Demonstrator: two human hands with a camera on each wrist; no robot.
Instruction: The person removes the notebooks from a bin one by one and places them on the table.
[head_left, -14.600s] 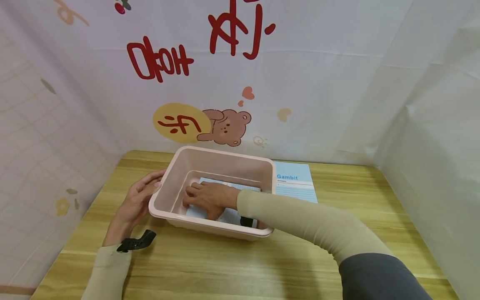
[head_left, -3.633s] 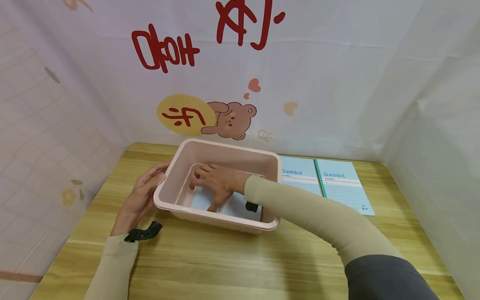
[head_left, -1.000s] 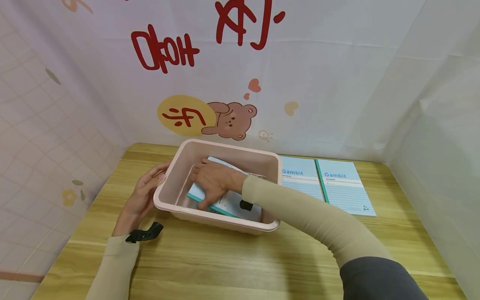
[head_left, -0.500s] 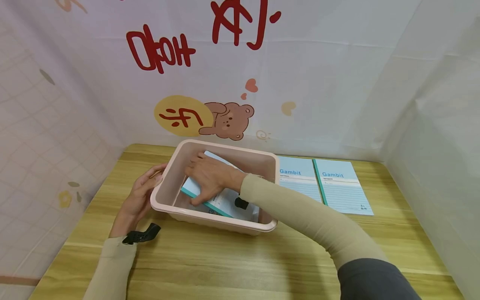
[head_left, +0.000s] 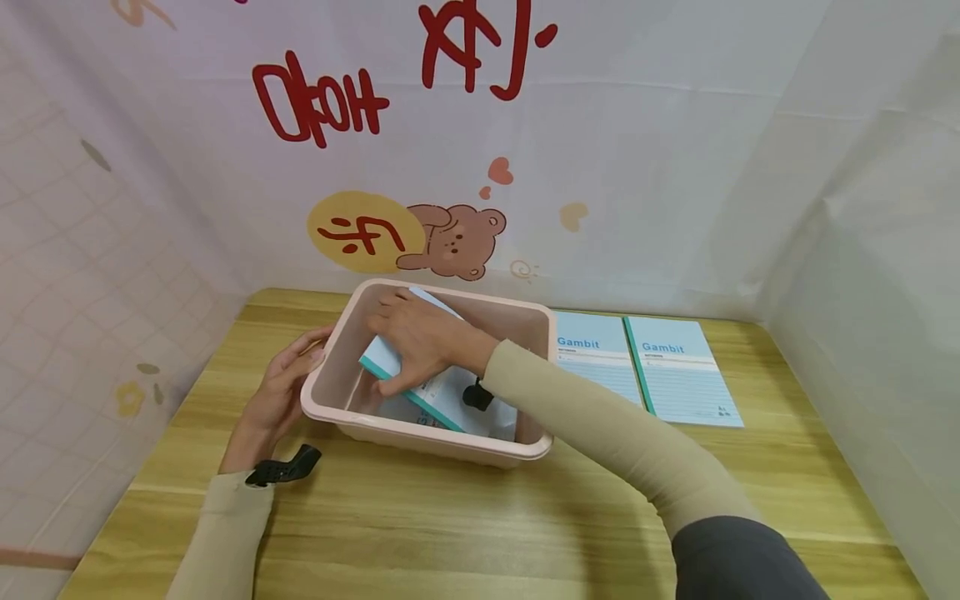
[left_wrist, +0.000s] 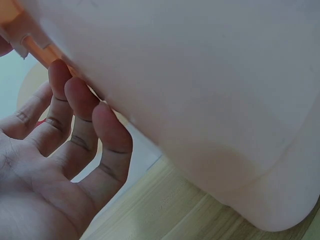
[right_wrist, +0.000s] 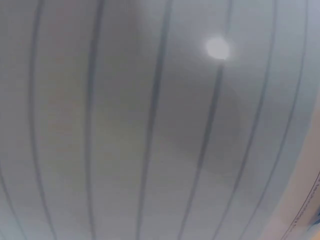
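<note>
A pale pink plastic basin (head_left: 427, 442) stands on the wooden table in the head view. My left hand (head_left: 279, 390) holds its left rim, thumb on top; in the left wrist view the curled fingers (left_wrist: 112, 131) touch the rim from outside. Inside the basin, my right hand (head_left: 420, 342) grips a light blue notebook (head_left: 384, 357) with a green spine, thumb at the spine and fingers over the far edge. This notebook tilts, its left end raised. Beneath it, printed letters of another notebook (head_left: 424, 417) show. Only the blurred lined cover (right_wrist: 150, 120) fills the right wrist view.
Right of the basin, two light blue Gambit notebooks lie flat side by side, the nearer one (head_left: 596, 362) partly behind the rim and the other (head_left: 686, 375) farther right. A white printed sheet (head_left: 637, 167) hangs behind the wooden table (head_left: 465, 525).
A second notebook has come to lie on the table since the oldest frame. Within the last second, my right hand has raised and tilted another inside the basin. My left hand keeps its hold.
</note>
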